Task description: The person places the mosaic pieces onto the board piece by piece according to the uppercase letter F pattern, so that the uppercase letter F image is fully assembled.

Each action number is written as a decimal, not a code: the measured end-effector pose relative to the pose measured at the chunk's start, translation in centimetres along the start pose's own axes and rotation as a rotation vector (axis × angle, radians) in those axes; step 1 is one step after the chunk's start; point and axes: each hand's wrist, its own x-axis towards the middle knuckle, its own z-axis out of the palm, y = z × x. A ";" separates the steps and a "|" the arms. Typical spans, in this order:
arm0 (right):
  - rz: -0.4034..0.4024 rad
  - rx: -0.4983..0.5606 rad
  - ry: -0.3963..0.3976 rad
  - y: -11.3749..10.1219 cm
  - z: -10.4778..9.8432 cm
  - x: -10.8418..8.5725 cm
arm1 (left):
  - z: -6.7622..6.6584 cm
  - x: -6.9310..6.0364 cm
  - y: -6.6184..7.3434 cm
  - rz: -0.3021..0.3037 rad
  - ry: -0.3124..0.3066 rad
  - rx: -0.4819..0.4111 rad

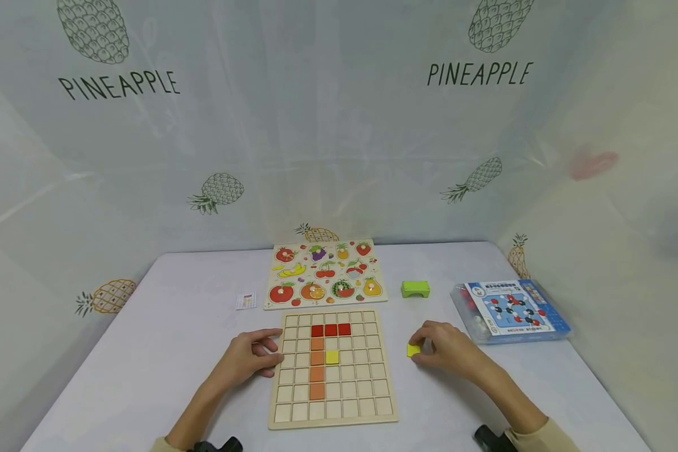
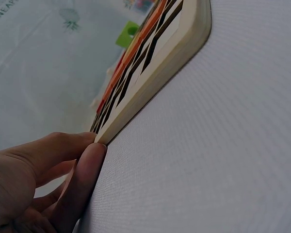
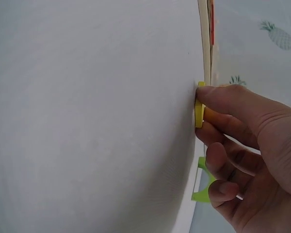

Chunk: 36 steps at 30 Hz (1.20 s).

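A wooden grid board (image 1: 275, 411) lies flat in the middle of the table. In its cells are three red tiles (image 1: 331, 330) in a row, several orange tiles (image 1: 317, 374) in a column below, and one yellow tile (image 1: 331, 357) beside that column. My left hand (image 1: 251, 353) touches the board's left edge with extended forefinger and thumb; the left wrist view shows both fingertips against the wooden rim (image 2: 150, 87). Right of the board, my right hand (image 1: 449, 351) pinches another yellow square tile (image 3: 199, 109) between thumb and fingers, standing on edge at the tabletop.
Behind the board lies a fruit puzzle board (image 1: 328, 273). A small printed card (image 1: 246, 301) is at its left, a green arch block (image 1: 415, 289) at its right. Farther right sits a clear plastic box with a blue molecule label (image 1: 511, 311). A pineapple-print curtain (image 1: 328, 125) hangs behind.
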 end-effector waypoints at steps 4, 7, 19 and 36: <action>0.008 0.001 0.002 -0.1 0.0 0.0 | 0.0 0.0 -0.1 0.003 0.002 -0.001; 0.015 0.006 0.000 -0.2 -0.1 0.1 | 0.0 0.1 -0.1 0.001 0.006 -0.002; 0.002 0.032 -0.001 -1.5 0.0 0.8 | 0.0 -0.1 0.1 -0.006 0.006 0.016; -0.084 0.039 -0.041 -5.3 1.0 3.2 | -0.1 0.0 0.0 0.020 -0.008 0.003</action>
